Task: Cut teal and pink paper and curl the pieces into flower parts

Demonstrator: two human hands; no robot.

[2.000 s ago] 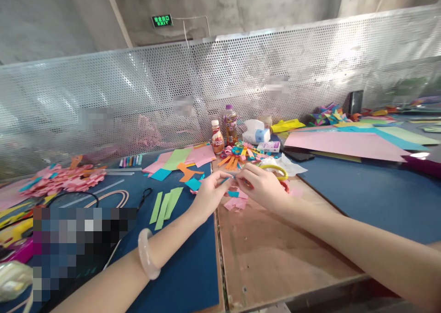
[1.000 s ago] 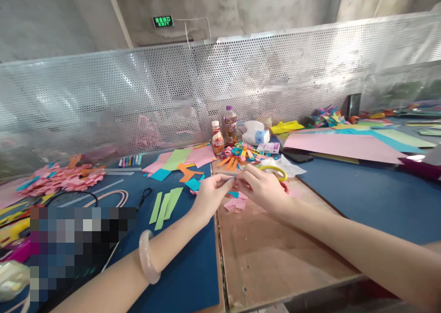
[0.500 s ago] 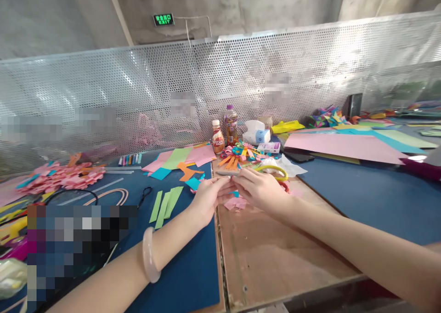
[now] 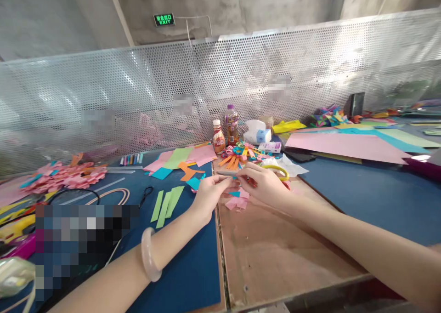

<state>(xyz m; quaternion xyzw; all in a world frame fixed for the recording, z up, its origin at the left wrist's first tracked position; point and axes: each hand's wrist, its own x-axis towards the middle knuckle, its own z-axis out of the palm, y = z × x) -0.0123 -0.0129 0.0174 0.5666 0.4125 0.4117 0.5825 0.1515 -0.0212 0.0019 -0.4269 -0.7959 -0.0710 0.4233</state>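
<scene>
My left hand [image 4: 210, 193] is closed in a pinch, its fingertips turned toward the right hand. Close beside it, my right hand [image 4: 263, 186] has its fingers bent and drawn together. What the fingertips hold is too small and covered to make out. At the fingers shows a grey blade [image 4: 226, 173], and a yellow scissor handle [image 4: 280, 169] shows behind the right hand; whether the hand touches these scissors I cannot tell. Pink paper scraps [image 4: 237, 202] lie under the fingers. Light green paper strips [image 4: 168, 205] lie left of my left hand.
Behind the hands are a pile of colourful paper loops [image 4: 246, 151], two bottles [image 4: 218, 138] and a tissue pack [image 4: 257, 133]. Pink paper pieces [image 4: 74, 173] are heaped at left. Large paper sheets [image 4: 344, 145] lie at right. A perforated metal panel [image 4: 144, 92] closes the back.
The right hand has shifted slightly, and its fingers sit a little further from the left hand's. More of the pink scraps shows between the hands. The left hand stays nearly in place.
</scene>
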